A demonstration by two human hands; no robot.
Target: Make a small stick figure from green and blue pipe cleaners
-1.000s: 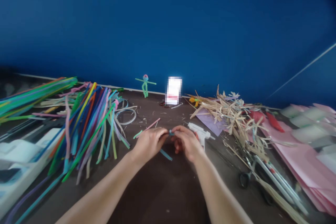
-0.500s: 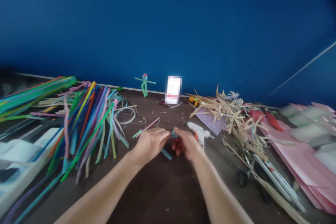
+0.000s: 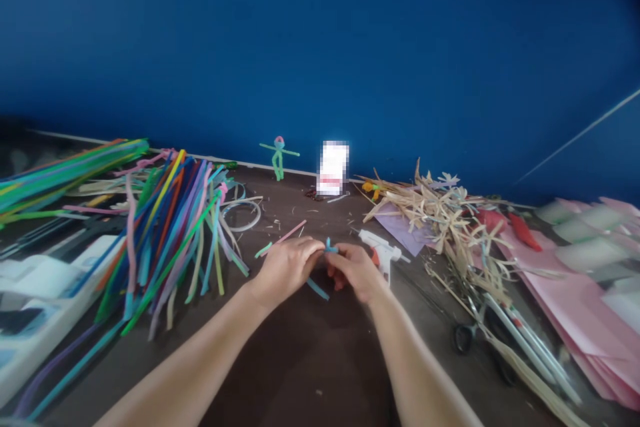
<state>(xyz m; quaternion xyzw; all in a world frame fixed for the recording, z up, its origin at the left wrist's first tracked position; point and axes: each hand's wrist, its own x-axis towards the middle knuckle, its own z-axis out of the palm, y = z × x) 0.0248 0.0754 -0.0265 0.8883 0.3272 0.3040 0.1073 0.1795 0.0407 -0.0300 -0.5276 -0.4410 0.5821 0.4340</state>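
Between the fingertips of both hands is a blue pipe cleaner (image 3: 330, 248), with a short end sticking up and a longer end hanging below toward the table. My left hand (image 3: 289, 267) pinches it from the left, the back of the hand toward me. From the other side my right hand (image 3: 356, 271) is closed on it with thumb and index finger, the other fingers curled under. Part of the pipe cleaner is hidden behind the fingers. A pink and green pipe cleaner piece (image 3: 286, 236) lies just beyond my left hand. The white glue gun (image 3: 381, 250) rests right of my right hand.
A bundle of coloured pipe cleaners (image 3: 173, 233) lies at left, beside a white case (image 3: 60, 320). A small green pipe-cleaner figure (image 3: 279, 159) stands near the blue wall, left of a blurred bright screen (image 3: 333, 168). Dried strips (image 3: 435, 210), scissors (image 3: 464, 337) and pink sheets (image 3: 565, 307) lie right.
The blue pipe cleaner's short end now points up between my fingertips, where before it lay lower and mostly covered. Both hands stay nearly in place; the view has shifted slightly.
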